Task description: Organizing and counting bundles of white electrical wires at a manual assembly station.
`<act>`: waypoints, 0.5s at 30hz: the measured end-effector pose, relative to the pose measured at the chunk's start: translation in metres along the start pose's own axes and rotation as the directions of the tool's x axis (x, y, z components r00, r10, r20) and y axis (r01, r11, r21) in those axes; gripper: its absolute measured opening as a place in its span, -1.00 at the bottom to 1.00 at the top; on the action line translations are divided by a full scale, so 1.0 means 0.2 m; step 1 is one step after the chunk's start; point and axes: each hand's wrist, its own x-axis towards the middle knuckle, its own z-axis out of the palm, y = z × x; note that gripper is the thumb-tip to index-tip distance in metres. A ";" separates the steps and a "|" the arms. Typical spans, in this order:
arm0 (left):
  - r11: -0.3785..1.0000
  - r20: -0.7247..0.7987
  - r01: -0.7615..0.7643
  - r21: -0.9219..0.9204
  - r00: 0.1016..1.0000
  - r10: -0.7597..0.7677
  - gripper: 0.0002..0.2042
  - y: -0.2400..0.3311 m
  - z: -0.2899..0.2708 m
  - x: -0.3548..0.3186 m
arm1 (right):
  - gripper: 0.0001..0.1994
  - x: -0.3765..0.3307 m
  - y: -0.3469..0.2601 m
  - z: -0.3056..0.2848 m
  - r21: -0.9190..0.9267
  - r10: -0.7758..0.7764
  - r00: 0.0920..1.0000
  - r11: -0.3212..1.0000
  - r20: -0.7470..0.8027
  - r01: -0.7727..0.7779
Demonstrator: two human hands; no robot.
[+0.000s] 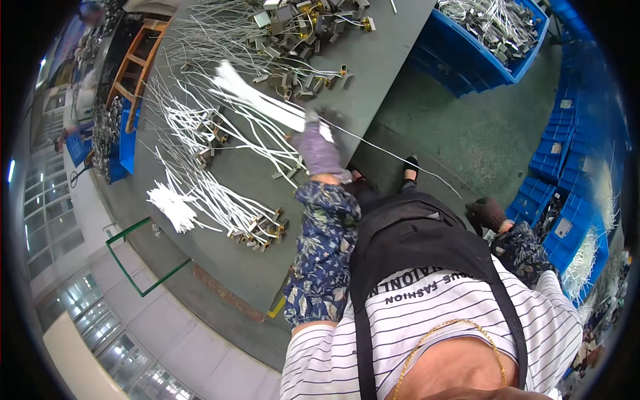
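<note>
Bright indoor light; windows (83,293) and glaring tube light (11,171) at left. White tube bundle (257,100) nearly blown out. Left hand (321,148) motion-blurred at far end. Fisheye bends edges; corners black.

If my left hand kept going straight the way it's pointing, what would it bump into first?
Past the white tube bundle already at its fingers, your left hand would probably meet the small grey blocks on the table, though its height above them is unclear.
</note>
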 end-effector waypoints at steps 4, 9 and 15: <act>0.999 -0.011 0.009 -0.046 1.000 -0.010 -0.65 0.31 0.08 0.03 | -0.60 -0.06 -0.03 -0.04 0.045 0.101 0.993 0.994 -0.055 -0.099; 0.983 -0.046 -0.166 -0.082 0.986 0.162 -0.77 0.48 0.07 0.12 | -0.56 0.00 -0.03 -0.03 0.135 -0.044 0.997 0.990 -0.067 0.053; 0.991 0.015 -0.124 -0.040 0.992 0.125 -0.77 0.47 0.02 0.12 | -0.59 -0.03 -0.06 -0.05 0.014 -0.081 0.991 0.996 -0.102 0.083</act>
